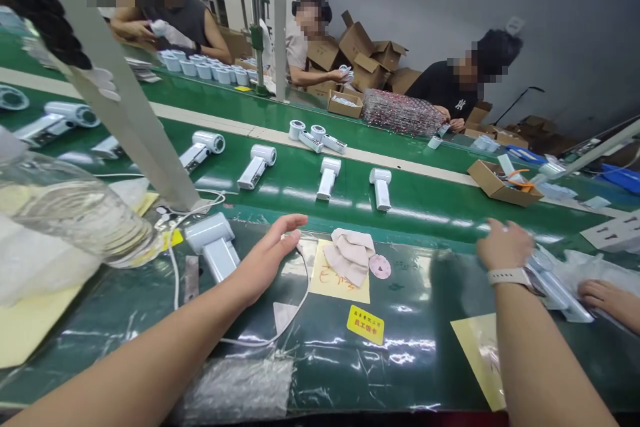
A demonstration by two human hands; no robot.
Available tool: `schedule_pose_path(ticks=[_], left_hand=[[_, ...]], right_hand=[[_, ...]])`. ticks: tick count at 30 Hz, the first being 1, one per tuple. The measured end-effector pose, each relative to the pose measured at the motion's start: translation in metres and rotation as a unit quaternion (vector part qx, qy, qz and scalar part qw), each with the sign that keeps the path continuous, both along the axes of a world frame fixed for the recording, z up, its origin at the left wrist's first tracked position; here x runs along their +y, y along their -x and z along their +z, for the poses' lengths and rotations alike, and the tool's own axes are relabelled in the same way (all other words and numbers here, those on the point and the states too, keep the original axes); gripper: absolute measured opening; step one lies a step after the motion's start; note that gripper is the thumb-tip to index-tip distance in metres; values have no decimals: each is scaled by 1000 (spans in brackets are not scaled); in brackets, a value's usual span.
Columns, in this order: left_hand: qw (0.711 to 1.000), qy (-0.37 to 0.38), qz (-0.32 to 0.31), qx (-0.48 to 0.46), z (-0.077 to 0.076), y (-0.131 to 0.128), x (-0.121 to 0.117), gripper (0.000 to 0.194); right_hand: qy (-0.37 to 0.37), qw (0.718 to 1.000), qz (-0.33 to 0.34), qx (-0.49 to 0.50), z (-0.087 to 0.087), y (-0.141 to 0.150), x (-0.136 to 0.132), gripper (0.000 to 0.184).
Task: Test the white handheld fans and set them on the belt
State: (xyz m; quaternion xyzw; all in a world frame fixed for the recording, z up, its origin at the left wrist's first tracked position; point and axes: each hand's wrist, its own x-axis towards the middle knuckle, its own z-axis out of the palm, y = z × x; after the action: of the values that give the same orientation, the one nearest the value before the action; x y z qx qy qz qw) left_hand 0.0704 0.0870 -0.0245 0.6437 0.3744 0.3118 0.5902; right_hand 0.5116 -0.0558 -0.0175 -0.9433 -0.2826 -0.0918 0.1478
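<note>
Left hand (265, 260) open, fingers spread, just beside a pale blue plastic hair dryer (213, 245); right hand (505, 245), grip unclear, near a clear plastic bag (585, 273); far right, an open brown cardboard box (500, 190) of orange-handled tools (520, 177).

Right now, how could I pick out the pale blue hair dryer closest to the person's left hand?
Start at the glossy green work surface right in front of the person. Beside the bare left hand, a pale blue hair dryer lies on that surface near a thin white cord. Unlike the row of dryers on the belt beyond, it is on the near surface, within the hand's immediate reach.
</note>
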Motion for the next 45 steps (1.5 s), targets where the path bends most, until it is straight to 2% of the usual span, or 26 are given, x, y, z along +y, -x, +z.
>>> schedule_pose_path(ticks=[2, 4, 5, 8, 10, 12, 14, 17, 19, 22, 25, 27, 30, 31, 32, 34, 36, 38, 41, 43, 45], left_hand=[[1000, -13, -7, 5, 1, 1, -1, 47], [999, -25, -15, 15, 1, 3, -2, 47], [999, -28, -17, 22, 1, 4, -3, 47], [999, -24, -22, 36, 1, 5, -4, 49], [999, -24, -26, 39, 1, 6, -3, 48], [999, -30, -25, 38, 1, 6, -2, 45], [999, -34, -17, 31, 1, 6, -2, 42], [1000, 12, 6, -7, -1, 4, -2, 40], [988, 121, 38, -87, -3, 0, -2, 46], [920, 278, 74, -265, -3, -6, -2, 58], [858, 315, 91, -396, 4, -8, 0, 52], [836, 339, 82, -423, 9, -6, 2, 50], [838, 369, 26, -400, 13, -1, 4, 52], [845, 368, 13, -387, 13, 1, 5, 50], [854, 361, 13, -375, 13, 2, 6, 46], [866, 339, 35, -365, 12, 4, 7, 34], [870, 318, 60, -373, 10, 5, 9, 27], [869, 301, 72, -387, 10, 7, 13, 28], [866, 289, 69, -402, 12, 11, 20, 39], [860, 277, 69, -423, 14, 15, 25, 48], [855, 258, 72, -444, 15, 19, 29, 55]], right_hand=[[16, 993, 110, 38, -9, 24, 51, 27], [30, 978, 195, 71, -18, 53, 103, 31], [38, 972, 216, 83, -21, 69, 128, 34], [68, 969, 218, 99, -23, 119, 192, 33], [87, 968, 210, 106, -20, 155, 223, 32], [103, 966, 210, 112, -17, 191, 243, 35], [113, 963, 217, 116, -13, 224, 250, 38], [121, 946, 268, 133, 0, 255, 240, 34], [121, 921, 336, 158, 11, 266, 222, 27], [106, 875, 434, 185, 27, 281, 183, 30], [59, 836, 508, 198, 37, 297, 138, 35], [-6, 808, 536, 244, 41, 303, 112, 40], [-126, 768, 515, 359, 39, 300, 89, 44], [-160, 766, 494, 380, 36, 298, 87, 44], [-186, 774, 471, 381, 31, 296, 86, 44], [-210, 811, 429, 338, 16, 297, 90, 37], [-202, 841, 412, 286, -2, 305, 95, 20], [-183, 839, 430, 278, -17, 317, 98, 6], [-152, 820, 463, 301, -24, 331, 93, 10], [-124, 799, 483, 335, -20, 333, 84, 3], [-84, 755, 509, 405, -13, 330, 76, 8]])
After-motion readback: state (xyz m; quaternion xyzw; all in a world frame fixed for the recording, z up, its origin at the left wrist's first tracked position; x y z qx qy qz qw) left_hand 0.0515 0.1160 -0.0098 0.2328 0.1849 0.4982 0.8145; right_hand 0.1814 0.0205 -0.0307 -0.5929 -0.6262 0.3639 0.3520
